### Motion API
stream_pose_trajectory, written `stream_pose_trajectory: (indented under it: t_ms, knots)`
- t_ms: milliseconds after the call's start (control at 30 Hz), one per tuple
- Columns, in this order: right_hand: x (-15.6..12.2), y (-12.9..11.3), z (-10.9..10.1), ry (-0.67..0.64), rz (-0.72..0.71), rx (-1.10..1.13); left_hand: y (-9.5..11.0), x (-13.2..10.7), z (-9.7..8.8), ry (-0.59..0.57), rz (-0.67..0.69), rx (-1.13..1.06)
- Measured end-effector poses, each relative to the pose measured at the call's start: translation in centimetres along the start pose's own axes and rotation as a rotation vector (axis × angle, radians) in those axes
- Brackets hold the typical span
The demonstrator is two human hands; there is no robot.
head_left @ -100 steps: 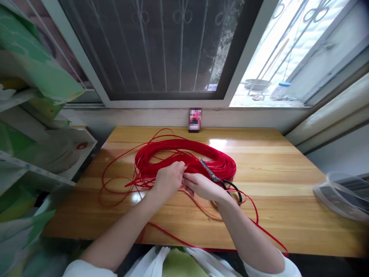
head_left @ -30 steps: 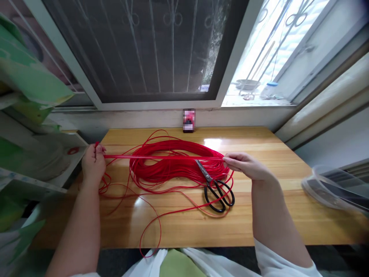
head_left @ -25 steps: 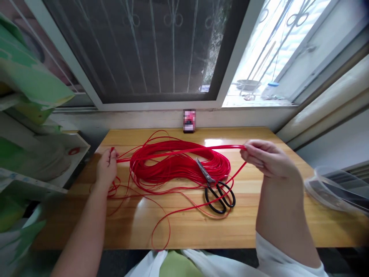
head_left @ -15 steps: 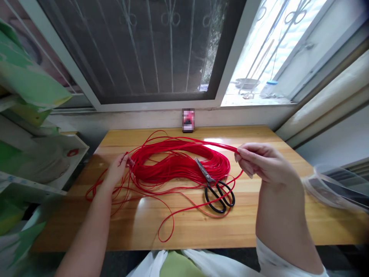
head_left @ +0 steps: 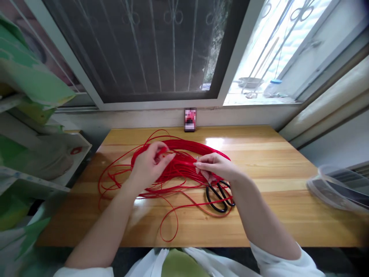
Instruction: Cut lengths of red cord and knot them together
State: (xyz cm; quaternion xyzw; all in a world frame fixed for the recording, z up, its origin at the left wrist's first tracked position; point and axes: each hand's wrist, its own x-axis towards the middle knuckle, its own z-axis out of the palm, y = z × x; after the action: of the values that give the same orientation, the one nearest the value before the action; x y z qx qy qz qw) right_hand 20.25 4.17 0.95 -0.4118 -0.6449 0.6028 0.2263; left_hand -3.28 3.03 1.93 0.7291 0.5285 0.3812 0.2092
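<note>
A large loose coil of thin red cord (head_left: pixel 184 145) lies on the wooden table (head_left: pixel 268 219), with stray loops spreading left and toward me. My left hand (head_left: pixel 149 166) pinches some red strands at the coil's left part. My right hand (head_left: pixel 215 167) holds strands between its fingertips near the coil's right side, just above a pair of black-handled scissors (head_left: pixel 219 199). The hand hides the scissors' blades. The two hands are close together but not touching.
A small blurred box (head_left: pixel 190 119) stands against the wall behind the table. A barred window (head_left: pixel 144 50) rises beyond it. Green and white sheets (head_left: pixel 25 73) crowd the left side, and a transparent plastic item (head_left: pixel 336 188) sits at the right.
My hands have come in from the coil's far sides to meet over it, and the long strand once stretched between them is gone. My right hand now covers the scissors' blades.
</note>
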Motion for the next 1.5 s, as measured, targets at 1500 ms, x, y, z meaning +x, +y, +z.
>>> stream_pose_trajectory:
  t_ms: [1500]
  knots:
    - [-8.5,14.0,-3.8,0.903,0.097,-0.303,-4.1,-0.8,4.7,-0.405,-0.101,-0.371]
